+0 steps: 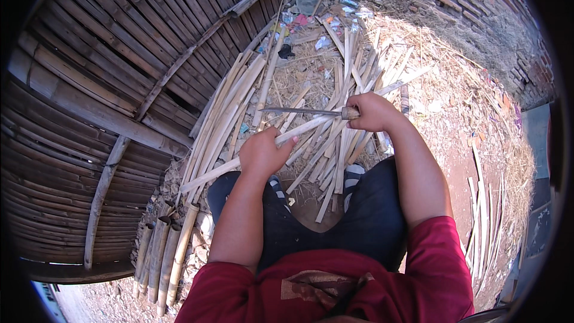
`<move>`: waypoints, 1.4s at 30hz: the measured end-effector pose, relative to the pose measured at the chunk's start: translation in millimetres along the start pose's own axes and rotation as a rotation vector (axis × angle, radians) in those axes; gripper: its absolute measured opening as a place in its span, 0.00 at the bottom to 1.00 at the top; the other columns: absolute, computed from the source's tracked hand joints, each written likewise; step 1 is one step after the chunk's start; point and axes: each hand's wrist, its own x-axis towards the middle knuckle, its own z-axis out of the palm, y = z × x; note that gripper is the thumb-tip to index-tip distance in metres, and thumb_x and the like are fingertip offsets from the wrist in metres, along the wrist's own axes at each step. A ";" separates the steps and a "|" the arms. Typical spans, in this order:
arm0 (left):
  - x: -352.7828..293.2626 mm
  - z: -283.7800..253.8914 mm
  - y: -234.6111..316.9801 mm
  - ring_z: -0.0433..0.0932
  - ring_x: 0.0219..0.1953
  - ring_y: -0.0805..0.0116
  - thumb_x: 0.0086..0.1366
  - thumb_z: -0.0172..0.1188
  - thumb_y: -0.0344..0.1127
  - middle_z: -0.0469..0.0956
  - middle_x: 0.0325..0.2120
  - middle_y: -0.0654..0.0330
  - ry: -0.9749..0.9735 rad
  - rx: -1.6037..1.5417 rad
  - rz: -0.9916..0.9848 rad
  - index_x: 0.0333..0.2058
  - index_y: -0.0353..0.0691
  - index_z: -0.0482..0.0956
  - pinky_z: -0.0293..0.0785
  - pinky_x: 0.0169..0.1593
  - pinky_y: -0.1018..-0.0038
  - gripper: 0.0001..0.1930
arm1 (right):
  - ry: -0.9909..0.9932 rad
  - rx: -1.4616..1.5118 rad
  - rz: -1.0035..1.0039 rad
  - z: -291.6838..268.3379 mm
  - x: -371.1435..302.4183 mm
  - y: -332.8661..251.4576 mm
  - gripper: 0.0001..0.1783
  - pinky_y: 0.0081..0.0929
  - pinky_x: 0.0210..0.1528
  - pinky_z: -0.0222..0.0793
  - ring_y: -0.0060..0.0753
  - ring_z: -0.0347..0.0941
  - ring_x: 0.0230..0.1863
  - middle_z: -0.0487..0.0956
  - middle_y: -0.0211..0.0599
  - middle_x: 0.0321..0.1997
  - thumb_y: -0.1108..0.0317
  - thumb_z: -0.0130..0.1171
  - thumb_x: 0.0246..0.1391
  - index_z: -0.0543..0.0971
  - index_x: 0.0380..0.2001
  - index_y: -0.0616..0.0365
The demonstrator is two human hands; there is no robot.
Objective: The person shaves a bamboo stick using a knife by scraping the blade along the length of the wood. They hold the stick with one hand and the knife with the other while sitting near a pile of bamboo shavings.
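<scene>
The pale bamboo strip [311,124] slanted above the ground's middle, grasped by the left hand [263,151]; the right hand [369,112] clasped the knife [299,110]. Many strips [338,170] lay apparently split; bamboo tubes [158,257] near the ground's left edge seemed uncut. Blade contact and the strip's far end, behind the right hand, were unclear.

Knife [302,110]: straight, narrow blade, pale-brown handle; tip points left. Bamboo strip [216,172]: long, pale, split; slants upward rightward, crossing beneath blade.
</scene>
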 end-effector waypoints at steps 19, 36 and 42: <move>0.3 2.7 -0.5 0.87 0.39 0.47 0.61 0.66 0.67 0.86 0.30 0.51 -0.092 0.024 0.080 0.38 0.40 0.86 0.80 0.45 0.53 0.30 | -0.079 -0.047 -0.048 16.2 8.4 4.1 0.31 0.45 0.49 0.78 0.55 0.84 0.46 0.86 0.50 0.40 0.53 0.78 0.43 0.84 0.50 0.55; -1.4 4.2 0.3 0.87 0.43 0.46 0.61 0.66 0.68 0.87 0.34 0.50 -0.124 0.023 0.096 0.42 0.42 0.87 0.80 0.48 0.53 0.31 | -0.181 -0.075 0.005 12.4 9.4 -10.5 0.31 0.45 0.55 0.77 0.53 0.83 0.52 0.86 0.47 0.47 0.56 0.77 0.45 0.83 0.54 0.53; -1.3 -0.7 2.4 0.86 0.44 0.47 0.61 0.66 0.67 0.87 0.36 0.50 -0.139 0.027 0.084 0.44 0.41 0.87 0.80 0.49 0.54 0.31 | -0.174 -0.069 0.001 13.6 10.3 -9.0 0.31 0.46 0.55 0.77 0.53 0.83 0.52 0.86 0.48 0.46 0.56 0.78 0.45 0.83 0.53 0.52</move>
